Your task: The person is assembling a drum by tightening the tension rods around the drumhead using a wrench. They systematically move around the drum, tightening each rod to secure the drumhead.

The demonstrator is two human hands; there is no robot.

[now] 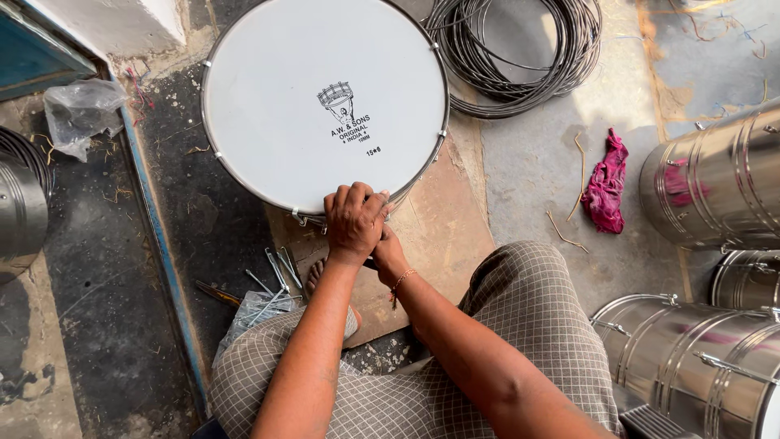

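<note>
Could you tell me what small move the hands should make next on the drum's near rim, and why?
Probably turn a little further on the same spot: both the left hand and right hand are clamped together at the near edge of the drum, by a metal rim fitting. Whatever they grip is hidden.

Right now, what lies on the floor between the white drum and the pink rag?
Head view: mostly bare concrete floor between the drum and pink rag; the wire coil sits farther up.
</note>
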